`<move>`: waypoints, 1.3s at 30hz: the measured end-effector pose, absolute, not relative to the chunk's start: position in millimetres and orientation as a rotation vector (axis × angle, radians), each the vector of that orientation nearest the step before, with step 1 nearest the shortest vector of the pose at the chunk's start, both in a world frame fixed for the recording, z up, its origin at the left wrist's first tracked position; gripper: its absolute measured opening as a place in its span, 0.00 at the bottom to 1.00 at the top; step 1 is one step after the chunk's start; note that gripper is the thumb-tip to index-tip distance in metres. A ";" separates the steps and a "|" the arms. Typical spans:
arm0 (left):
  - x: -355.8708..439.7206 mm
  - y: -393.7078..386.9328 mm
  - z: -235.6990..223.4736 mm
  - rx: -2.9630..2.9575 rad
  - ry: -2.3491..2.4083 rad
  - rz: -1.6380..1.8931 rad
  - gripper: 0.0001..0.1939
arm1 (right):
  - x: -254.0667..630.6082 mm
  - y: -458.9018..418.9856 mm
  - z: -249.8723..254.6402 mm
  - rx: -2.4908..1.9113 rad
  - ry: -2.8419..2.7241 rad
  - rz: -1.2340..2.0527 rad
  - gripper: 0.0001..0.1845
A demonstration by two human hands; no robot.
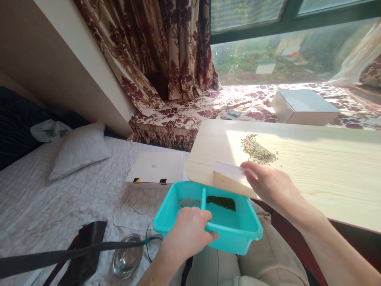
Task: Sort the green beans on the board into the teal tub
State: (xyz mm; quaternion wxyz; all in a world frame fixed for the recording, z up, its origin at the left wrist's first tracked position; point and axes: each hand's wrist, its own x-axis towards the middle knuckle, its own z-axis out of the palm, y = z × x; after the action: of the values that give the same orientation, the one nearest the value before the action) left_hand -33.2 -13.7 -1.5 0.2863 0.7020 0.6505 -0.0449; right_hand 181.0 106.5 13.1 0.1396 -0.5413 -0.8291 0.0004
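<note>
My left hand (pixel 190 230) is closed on the near rim of a turquoise two-compartment bin (pixel 232 242), which hangs just below the board's near edge. Dark green beans (pixel 220 202) lie in its right compartment, and a thin scatter of pale and dark bits (pixel 189 203) is in the left one. Between the thumb and fingers of my right hand (pixel 268 184) is a pale flat card (pixel 230 171), its lower edge close to the board's near edge. Beyond that hand, a loose patch of greenish-brown beans or seeds (pixel 258 151) is spread on the wooden board (pixel 315 163).
A white box (pixel 156 165) and a metal bowl (pixel 127 256) rest on the bed (pixel 113 171) at left, with a dark strap (pixel 74 254) crossing nearby. Another box (pixel 306 107) sits on the cloth-covered window sill behind the board. A pillow (pixel 80 149) lies far left.
</note>
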 end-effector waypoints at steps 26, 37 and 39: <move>-35.5 -15.8 3.6 1.903 1.713 -0.110 0.16 | 202.2 62.5 18.9 -1.366 -2.365 0.445 0.13; 32.5 -6.9 -12.1 2.182 1.333 -0.216 0.17 | 260.4 68.2 23.6 -1.751 -2.100 0.036 0.16; 40.7 -5.0 -13.8 2.214 1.291 -0.201 0.17 | 258.0 69.3 21.1 -1.764 -2.094 0.108 0.16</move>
State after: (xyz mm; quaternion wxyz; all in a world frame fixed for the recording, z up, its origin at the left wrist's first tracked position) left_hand 40.7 -5.0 -13.8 0.2818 0.8264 0.4817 -0.0750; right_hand 258.0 69.3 21.1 0.1997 -0.6308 -0.7488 0.0387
